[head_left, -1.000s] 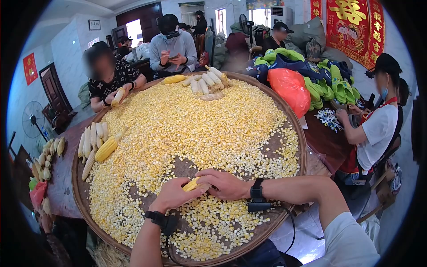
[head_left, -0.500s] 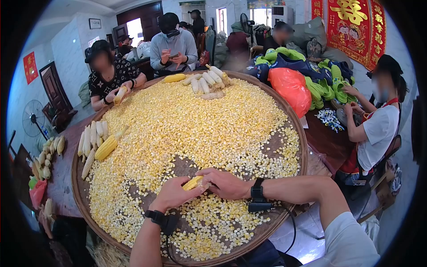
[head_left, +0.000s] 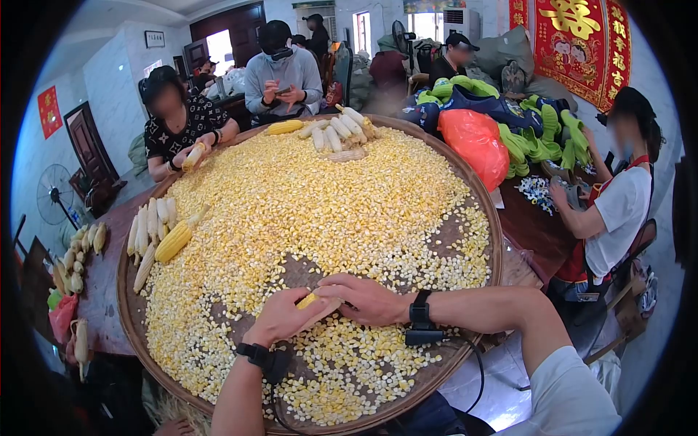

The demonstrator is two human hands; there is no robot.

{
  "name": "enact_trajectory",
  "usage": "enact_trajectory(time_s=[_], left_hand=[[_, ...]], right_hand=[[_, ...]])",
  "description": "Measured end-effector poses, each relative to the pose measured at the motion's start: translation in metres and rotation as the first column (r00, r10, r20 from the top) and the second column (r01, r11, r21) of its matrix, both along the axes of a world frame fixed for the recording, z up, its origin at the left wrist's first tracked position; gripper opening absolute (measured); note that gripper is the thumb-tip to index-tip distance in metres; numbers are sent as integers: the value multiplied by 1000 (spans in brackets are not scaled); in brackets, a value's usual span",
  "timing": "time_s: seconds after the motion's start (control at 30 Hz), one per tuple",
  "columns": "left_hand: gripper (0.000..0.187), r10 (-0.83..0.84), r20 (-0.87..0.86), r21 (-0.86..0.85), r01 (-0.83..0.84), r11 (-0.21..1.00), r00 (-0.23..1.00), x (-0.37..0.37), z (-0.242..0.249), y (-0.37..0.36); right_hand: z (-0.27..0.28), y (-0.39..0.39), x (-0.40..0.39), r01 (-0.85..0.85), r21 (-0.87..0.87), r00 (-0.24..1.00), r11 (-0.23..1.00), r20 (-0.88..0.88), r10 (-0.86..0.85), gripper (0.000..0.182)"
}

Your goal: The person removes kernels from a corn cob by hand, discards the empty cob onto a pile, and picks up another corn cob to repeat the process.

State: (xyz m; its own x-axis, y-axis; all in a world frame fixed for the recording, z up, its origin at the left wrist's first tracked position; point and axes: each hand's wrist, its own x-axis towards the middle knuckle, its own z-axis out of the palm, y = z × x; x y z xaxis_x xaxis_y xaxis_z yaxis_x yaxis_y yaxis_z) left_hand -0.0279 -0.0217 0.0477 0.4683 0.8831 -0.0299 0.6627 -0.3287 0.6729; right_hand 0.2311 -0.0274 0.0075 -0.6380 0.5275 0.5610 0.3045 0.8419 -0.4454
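Observation:
My left hand is wrapped round a corn cob above the near part of a large round tray. Yellow kernels show on the cob between my hands, and its lower side is pale. My right hand grips the right end of the same cob with bent fingers. Loose kernels cover much of the tray under and beyond both hands. A full yellow cob lies by the left rim beside several stripped cobs.
More cobs lie at the tray's far side. One person at the left holds a cob; another sits beyond the tray. A red plastic bag and green shoes are at right, near a seated person.
The cob between my hands has turned, showing a paler side. At right, the seated person has raised a hand to the green shoes. A pale cob now shows at the lower left table edge.

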Motion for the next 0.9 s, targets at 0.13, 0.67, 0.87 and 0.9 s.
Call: enact_trajectory(time_s=[0.13, 0.67, 0.87, 0.9], left_hand=[[61, -17, 25, 3, 17, 1000, 1000, -2, -4, 2], [72, -8, -75, -52, 4, 999, 997, 4, 15, -6], [79, 2, -107, -38, -6, 999, 994, 5, 18, -7], [77, -2, -97, -25, -1, 1000, 995, 4, 15, -6]], right_hand=[[-1, 1, 0, -3, -5, 1000, 1000, -4, 3, 65], [1, -1, 3, -12, -79, 1000, 997, 3, 12, 53], [-3, 1, 2, -4, -72, 1000, 997, 2, 4, 50], [-3, 1, 2, -6, -69, 1000, 998, -3, 6, 50]])
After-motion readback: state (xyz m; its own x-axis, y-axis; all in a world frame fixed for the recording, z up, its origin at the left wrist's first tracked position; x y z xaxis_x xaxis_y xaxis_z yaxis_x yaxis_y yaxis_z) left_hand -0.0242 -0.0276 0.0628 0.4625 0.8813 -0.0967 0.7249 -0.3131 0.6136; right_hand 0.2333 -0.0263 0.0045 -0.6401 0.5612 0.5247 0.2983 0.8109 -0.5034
